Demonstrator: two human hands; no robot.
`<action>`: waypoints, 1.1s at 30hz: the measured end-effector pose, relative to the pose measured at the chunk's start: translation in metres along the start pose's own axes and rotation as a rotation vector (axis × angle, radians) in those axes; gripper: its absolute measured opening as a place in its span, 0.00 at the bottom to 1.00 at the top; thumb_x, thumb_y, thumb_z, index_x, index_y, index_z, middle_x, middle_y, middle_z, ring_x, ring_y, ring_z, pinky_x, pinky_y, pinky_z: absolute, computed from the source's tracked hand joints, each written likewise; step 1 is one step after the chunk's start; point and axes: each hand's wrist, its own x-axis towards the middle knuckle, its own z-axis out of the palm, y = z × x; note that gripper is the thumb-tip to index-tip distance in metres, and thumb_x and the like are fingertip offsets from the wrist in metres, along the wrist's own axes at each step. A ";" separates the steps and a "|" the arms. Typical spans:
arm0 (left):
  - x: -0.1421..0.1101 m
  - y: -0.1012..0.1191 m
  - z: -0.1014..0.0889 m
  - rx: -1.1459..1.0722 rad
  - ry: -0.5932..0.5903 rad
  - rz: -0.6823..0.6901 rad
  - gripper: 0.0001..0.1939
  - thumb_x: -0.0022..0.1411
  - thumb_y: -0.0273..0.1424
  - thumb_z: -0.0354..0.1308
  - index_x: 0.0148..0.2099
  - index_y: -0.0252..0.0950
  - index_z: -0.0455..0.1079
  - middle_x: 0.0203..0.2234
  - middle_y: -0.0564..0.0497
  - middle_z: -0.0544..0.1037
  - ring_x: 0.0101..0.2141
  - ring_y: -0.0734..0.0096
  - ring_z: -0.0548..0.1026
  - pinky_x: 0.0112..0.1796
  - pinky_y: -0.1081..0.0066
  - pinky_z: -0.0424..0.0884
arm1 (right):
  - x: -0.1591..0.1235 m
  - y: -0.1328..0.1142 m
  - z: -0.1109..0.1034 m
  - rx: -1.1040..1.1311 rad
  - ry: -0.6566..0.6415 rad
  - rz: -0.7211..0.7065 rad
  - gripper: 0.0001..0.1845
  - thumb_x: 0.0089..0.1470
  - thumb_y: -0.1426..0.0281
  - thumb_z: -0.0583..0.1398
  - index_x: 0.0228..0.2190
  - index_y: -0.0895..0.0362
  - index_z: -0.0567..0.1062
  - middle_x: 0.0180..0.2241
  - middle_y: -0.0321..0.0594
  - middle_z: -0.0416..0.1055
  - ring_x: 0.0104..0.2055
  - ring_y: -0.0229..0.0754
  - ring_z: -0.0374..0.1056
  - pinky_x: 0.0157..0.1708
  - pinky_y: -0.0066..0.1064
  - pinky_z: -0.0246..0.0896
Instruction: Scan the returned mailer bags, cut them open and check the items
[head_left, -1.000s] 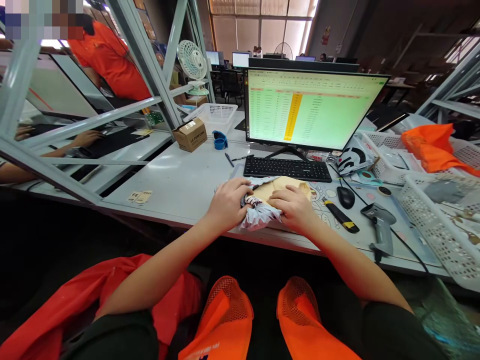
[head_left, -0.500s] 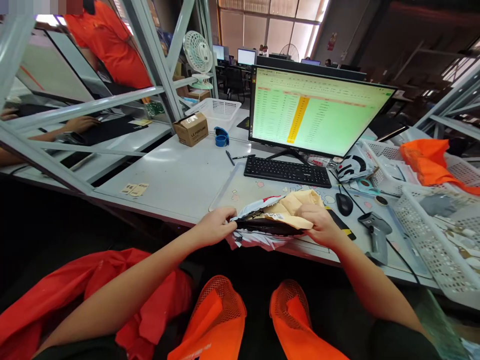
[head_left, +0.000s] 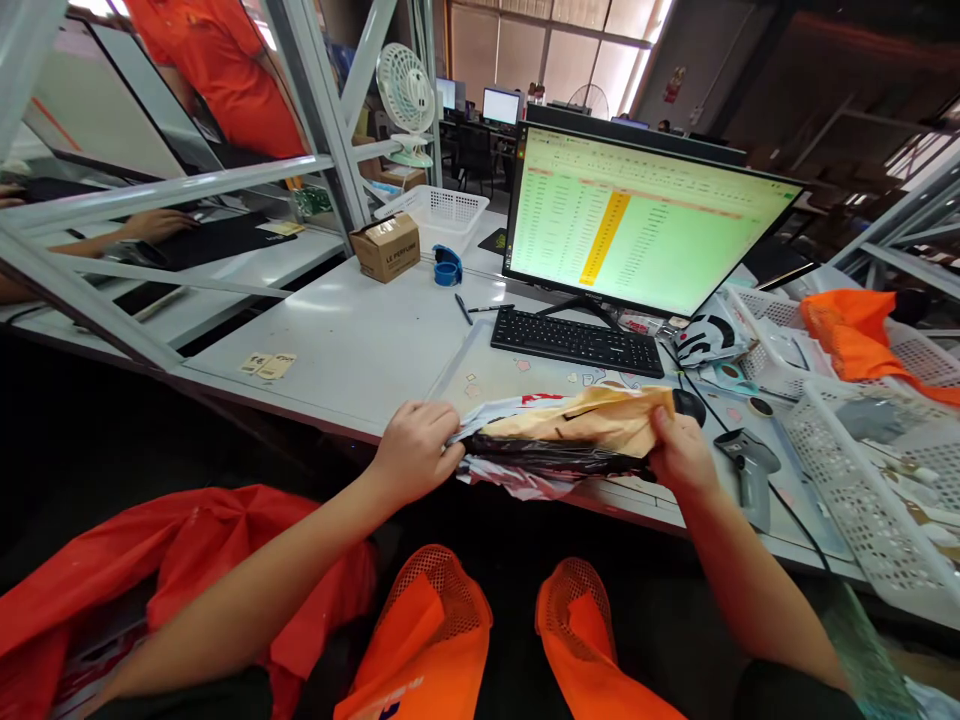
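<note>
While it is gripped at both ends, a crumpled package of tan, black and whitish layers is on the near side of the keyboard, at the front edge of the desk; whether it touches the desk I cannot tell. The left hand is clamped on its left end; the right hand, well apart from the other, grips the tan layer at its right end. Just right of the keyboard lies a black mouse, partly hidden; farther right and closer in than the keyboard are a grey scanner and a perforated basket. Behind the keyboard stands a lit monitor. Two pens lie by the keyboard's back left corner, a cardboard box farther left and back.
</note>
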 end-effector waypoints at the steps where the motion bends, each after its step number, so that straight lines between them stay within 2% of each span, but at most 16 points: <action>1: -0.010 0.000 0.005 -0.005 -0.023 -0.013 0.06 0.61 0.27 0.49 0.31 0.39 0.64 0.29 0.47 0.76 0.33 0.60 0.72 0.39 0.60 0.64 | 0.006 0.000 -0.002 0.108 0.169 -0.045 0.23 0.60 0.48 0.62 0.37 0.55 0.80 0.38 0.44 0.80 0.45 0.52 0.77 0.49 0.45 0.75; 3: -0.026 -0.004 0.016 -0.068 -0.094 -0.109 0.07 0.60 0.26 0.48 0.30 0.40 0.63 0.29 0.47 0.75 0.33 0.59 0.73 0.38 0.60 0.65 | 0.019 -0.006 -0.003 0.272 0.416 -0.169 0.23 0.59 0.50 0.63 0.47 0.54 0.78 0.49 0.44 0.78 0.55 0.49 0.74 0.58 0.44 0.69; 4: -0.032 -0.007 0.021 -0.132 -0.138 -0.185 0.06 0.58 0.26 0.48 0.30 0.40 0.62 0.29 0.47 0.74 0.33 0.60 0.73 0.37 0.61 0.66 | 0.025 -0.010 -0.001 0.328 0.474 -0.210 0.25 0.59 0.51 0.63 0.50 0.54 0.76 0.53 0.43 0.76 0.58 0.47 0.72 0.61 0.43 0.67; 6: -0.037 -0.013 0.027 -0.316 -0.214 -0.318 0.04 0.56 0.27 0.49 0.32 0.39 0.64 0.31 0.48 0.75 0.34 0.61 0.74 0.37 0.63 0.68 | 0.034 -0.019 0.008 0.386 0.499 -0.242 0.27 0.59 0.52 0.63 0.53 0.55 0.74 0.54 0.45 0.75 0.59 0.47 0.71 0.63 0.45 0.65; 8: -0.032 -0.019 0.026 -0.533 -0.245 -0.386 0.11 0.55 0.29 0.51 0.41 0.39 0.69 0.41 0.46 0.78 0.42 0.60 0.76 0.42 0.63 0.71 | 0.036 -0.024 0.023 0.383 0.509 -0.267 0.29 0.58 0.52 0.65 0.53 0.58 0.75 0.51 0.46 0.77 0.55 0.48 0.74 0.59 0.47 0.69; 10: -0.019 -0.020 0.020 -0.699 -0.194 -0.423 0.20 0.58 0.33 0.53 0.53 0.38 0.70 0.53 0.44 0.76 0.54 0.57 0.74 0.51 0.60 0.71 | 0.033 -0.026 0.039 0.332 0.549 -0.321 0.29 0.56 0.50 0.65 0.49 0.60 0.77 0.46 0.46 0.79 0.49 0.49 0.76 0.54 0.46 0.73; 14: 0.023 -0.007 0.003 -0.771 0.075 -0.423 0.36 0.59 0.44 0.61 0.67 0.37 0.62 0.66 0.40 0.66 0.65 0.49 0.64 0.64 0.51 0.61 | 0.023 -0.021 0.069 0.201 0.657 -0.504 0.27 0.57 0.45 0.64 0.38 0.58 0.80 0.36 0.42 0.78 0.43 0.46 0.77 0.52 0.38 0.73; 15: 0.034 -0.001 0.001 -0.818 0.098 -0.383 0.42 0.56 0.45 0.65 0.69 0.38 0.59 0.67 0.39 0.64 0.67 0.48 0.62 0.65 0.50 0.60 | 0.023 -0.020 0.074 0.188 0.679 -0.561 0.26 0.58 0.45 0.63 0.37 0.57 0.80 0.36 0.42 0.78 0.44 0.47 0.77 0.53 0.38 0.73; 17: 0.053 0.010 0.001 -1.031 0.031 -0.301 0.50 0.51 0.46 0.70 0.71 0.37 0.55 0.67 0.38 0.65 0.65 0.46 0.64 0.63 0.51 0.63 | 0.026 -0.019 0.080 0.156 0.703 -0.644 0.26 0.61 0.45 0.60 0.39 0.56 0.79 0.38 0.43 0.78 0.46 0.49 0.76 0.53 0.41 0.72; 20: 0.065 0.022 0.010 -1.277 -0.019 -0.313 0.43 0.52 0.47 0.70 0.64 0.33 0.64 0.57 0.38 0.76 0.55 0.47 0.76 0.52 0.56 0.75 | 0.032 -0.031 0.071 -0.050 0.580 -0.683 0.24 0.65 0.52 0.57 0.49 0.57 0.77 0.47 0.48 0.76 0.53 0.52 0.74 0.55 0.47 0.70; 23: 0.062 0.029 0.021 -1.119 0.139 -0.430 0.30 0.55 0.47 0.67 0.53 0.32 0.72 0.46 0.42 0.82 0.46 0.52 0.80 0.43 0.61 0.77 | 0.025 -0.069 0.047 -0.411 0.441 -0.909 0.31 0.60 0.62 0.63 0.63 0.51 0.66 0.61 0.48 0.67 0.64 0.54 0.64 0.61 0.52 0.62; 25: 0.062 0.034 0.023 -0.983 0.171 -0.420 0.24 0.57 0.46 0.65 0.48 0.33 0.74 0.40 0.46 0.83 0.41 0.56 0.80 0.38 0.65 0.75 | 0.015 -0.104 0.037 -0.722 0.322 -1.054 0.35 0.57 0.65 0.65 0.64 0.48 0.65 0.62 0.47 0.65 0.64 0.55 0.63 0.61 0.51 0.60; 27: 0.068 0.041 0.019 -0.884 0.169 -0.338 0.19 0.59 0.44 0.64 0.45 0.34 0.75 0.35 0.49 0.83 0.36 0.61 0.79 0.35 0.67 0.73 | 0.009 -0.138 0.039 -1.055 0.140 -0.992 0.24 0.59 0.64 0.63 0.56 0.51 0.73 0.54 0.48 0.73 0.56 0.55 0.69 0.57 0.50 0.61; 29: 0.078 0.048 0.010 -0.796 0.181 -0.244 0.15 0.61 0.41 0.62 0.44 0.35 0.76 0.32 0.50 0.82 0.33 0.64 0.78 0.34 0.69 0.72 | 0.015 -0.162 0.049 -1.287 -0.031 -0.802 0.12 0.60 0.60 0.62 0.37 0.55 0.78 0.37 0.46 0.77 0.41 0.51 0.72 0.50 0.48 0.61; 31: 0.088 0.048 0.000 -0.733 0.198 -0.195 0.16 0.63 0.40 0.60 0.47 0.35 0.76 0.33 0.50 0.82 0.34 0.64 0.78 0.37 0.69 0.72 | 0.031 -0.174 0.056 -1.340 -0.164 -0.618 0.22 0.60 0.56 0.60 0.20 0.55 0.69 0.22 0.38 0.68 0.28 0.42 0.65 0.41 0.42 0.60; 33: 0.093 0.041 -0.005 -0.714 0.166 -0.196 0.23 0.64 0.41 0.60 0.57 0.36 0.73 0.41 0.48 0.83 0.40 0.61 0.80 0.42 0.66 0.73 | 0.047 -0.177 0.056 -1.230 -0.242 -0.480 0.31 0.62 0.53 0.58 0.15 0.54 0.57 0.15 0.33 0.55 0.21 0.36 0.53 0.31 0.36 0.55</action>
